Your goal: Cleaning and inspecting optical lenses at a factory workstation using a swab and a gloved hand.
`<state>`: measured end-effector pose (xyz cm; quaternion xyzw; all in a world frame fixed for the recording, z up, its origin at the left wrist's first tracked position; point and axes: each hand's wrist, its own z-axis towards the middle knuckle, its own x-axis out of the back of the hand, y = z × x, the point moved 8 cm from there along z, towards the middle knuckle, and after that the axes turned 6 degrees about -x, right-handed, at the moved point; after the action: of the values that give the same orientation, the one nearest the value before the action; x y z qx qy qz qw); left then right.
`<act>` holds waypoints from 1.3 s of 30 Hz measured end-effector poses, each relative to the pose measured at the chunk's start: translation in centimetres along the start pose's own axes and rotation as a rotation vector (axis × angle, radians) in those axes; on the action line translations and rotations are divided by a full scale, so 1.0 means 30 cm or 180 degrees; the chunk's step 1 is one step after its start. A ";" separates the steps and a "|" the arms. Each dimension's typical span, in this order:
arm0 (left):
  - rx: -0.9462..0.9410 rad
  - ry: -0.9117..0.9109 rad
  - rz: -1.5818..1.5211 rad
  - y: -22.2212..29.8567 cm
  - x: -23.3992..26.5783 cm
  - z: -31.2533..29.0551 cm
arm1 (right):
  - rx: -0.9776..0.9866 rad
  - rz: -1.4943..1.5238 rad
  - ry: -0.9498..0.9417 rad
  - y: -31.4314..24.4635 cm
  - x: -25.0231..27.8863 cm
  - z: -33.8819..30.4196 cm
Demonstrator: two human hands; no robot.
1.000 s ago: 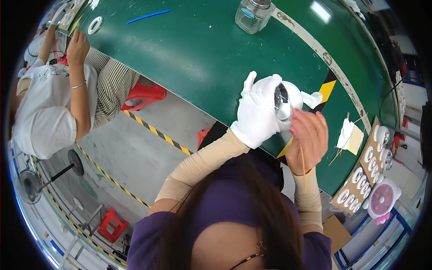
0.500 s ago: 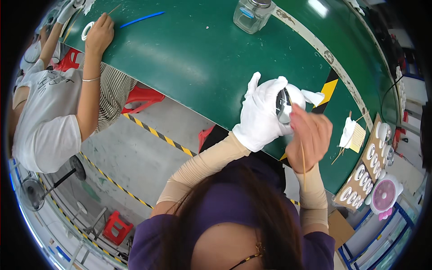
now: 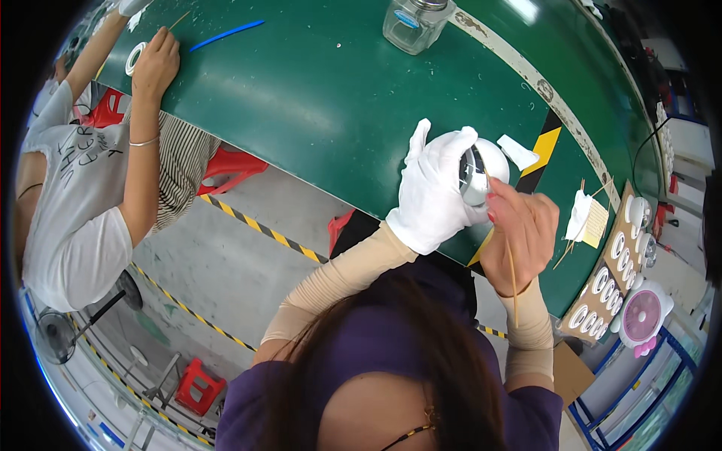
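My left hand [image 3: 435, 192], in a white glove, is closed around a round white device [image 3: 493, 159] with a dark glossy face [image 3: 472, 177]. Bare and pinched, my right hand [image 3: 522, 239] grips a thin wooden stick [image 3: 512, 274]. The stick's upper tip meets the device near the edge of the dark face; its other end sticks out below my hand toward the wrist. Just right of the device a folded white cloth scrap [image 3: 518, 152] lies on the table. My gloved fingers cover the device's left side.
The green table [image 3: 316, 105] bears a glass jar [image 3: 414, 24], a blue strip [image 3: 227, 35], and sticks with a white cloth and yellow pad [image 3: 595, 225]. At right are a cardboard tray of white rings [image 3: 600, 282] and a pink-white fan [image 3: 641, 319]. A co-worker's hand [image 3: 156, 66] is at left.
My view has shifted slightly. The stick has tilted a little at the device's face, and my right hand has moved slightly with it. My left hand keeps its hold.
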<state>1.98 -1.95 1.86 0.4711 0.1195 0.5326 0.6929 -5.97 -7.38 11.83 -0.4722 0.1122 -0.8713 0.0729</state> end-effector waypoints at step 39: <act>0.0111 0.0157 0.0000 0.008 0.017 -0.008 | 0.0065 -0.0207 0.0106 -0.006 -0.040 0.013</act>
<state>1.88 -1.39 2.10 0.4699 0.1458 0.5419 0.6814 -4.99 -6.97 11.12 -0.4602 0.0890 -0.8820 0.0476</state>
